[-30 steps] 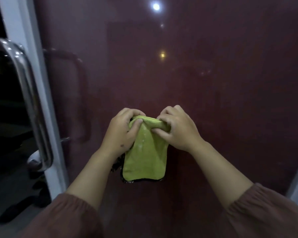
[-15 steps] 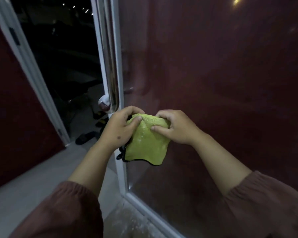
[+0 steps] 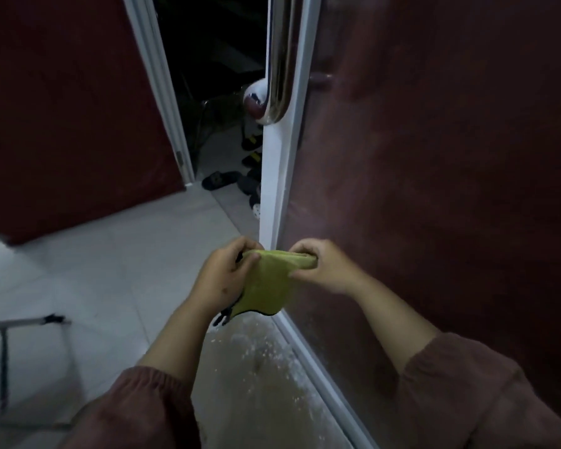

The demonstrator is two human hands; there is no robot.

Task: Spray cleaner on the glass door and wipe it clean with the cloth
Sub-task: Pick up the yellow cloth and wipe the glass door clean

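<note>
A yellow-green cloth [image 3: 268, 283] with a dark edge hangs folded between both hands, low in front of the door's white frame. My left hand [image 3: 222, 275] grips its left end with curled fingers. My right hand [image 3: 323, 265] pinches its right end. The glass door [image 3: 434, 173] fills the right side, dark reddish and hazy, with a white frame [image 3: 274, 176] and a steel bar handle [image 3: 280, 59]. The cloth is held off the glass. No spray bottle is in view.
The door stands ajar on a dark gap with several sandals [image 3: 221, 179] on the floor beyond. A second reddish panel [image 3: 62, 108] is at the left. A metal frame [image 3: 4, 351] stands at the lower left on pale tiles. The floor by the door sill [image 3: 250, 361] is wet and speckled.
The view has swung left and down, from the glass to the door's edge and floor. Both hands keep hold of the cloth, now lower and more bunched along its top.
</note>
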